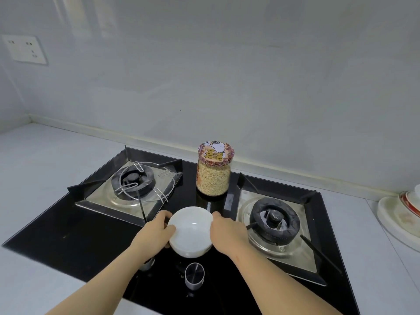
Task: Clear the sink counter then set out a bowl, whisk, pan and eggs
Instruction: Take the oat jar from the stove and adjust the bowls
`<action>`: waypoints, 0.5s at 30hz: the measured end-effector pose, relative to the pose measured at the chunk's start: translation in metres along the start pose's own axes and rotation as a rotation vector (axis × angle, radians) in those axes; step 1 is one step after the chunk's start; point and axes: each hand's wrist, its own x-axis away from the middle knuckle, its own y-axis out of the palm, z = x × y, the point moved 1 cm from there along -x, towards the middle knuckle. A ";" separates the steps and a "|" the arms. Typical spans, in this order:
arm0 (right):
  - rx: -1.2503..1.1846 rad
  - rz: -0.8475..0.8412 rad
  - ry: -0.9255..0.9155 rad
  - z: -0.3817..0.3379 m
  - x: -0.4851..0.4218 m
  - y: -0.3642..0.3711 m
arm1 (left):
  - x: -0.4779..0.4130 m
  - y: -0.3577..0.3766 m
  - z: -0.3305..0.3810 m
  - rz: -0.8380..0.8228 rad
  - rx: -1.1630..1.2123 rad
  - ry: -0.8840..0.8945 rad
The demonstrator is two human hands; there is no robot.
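Note:
A white empty bowl (190, 231) sits between my two hands over the black glass middle of the gas hob (75, 235). My left hand (156, 230) grips its left rim and my right hand (225, 233) grips its right rim. I cannot tell whether the bowl rests on the glass or is held just above it. No whisk, pan or eggs are in view.
A glass jar of oats (213, 170) with a patterned lid stands on the hob behind the bowl. Burners lie to the left (133, 180) and right (273, 218). Two knobs (194, 275) sit near the front edge. Stacked plates (406, 205) are at far right.

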 end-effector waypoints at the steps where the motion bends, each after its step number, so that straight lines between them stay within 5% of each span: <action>1: 0.008 0.003 -0.001 0.000 0.000 0.000 | 0.000 0.001 -0.001 -0.008 -0.003 -0.002; 9: -0.073 -0.023 0.025 -0.001 -0.001 -0.001 | 0.000 0.001 0.006 -0.002 0.149 -0.080; 15: -0.440 0.012 0.048 0.005 0.000 -0.001 | 0.006 -0.004 0.020 0.136 0.297 -0.153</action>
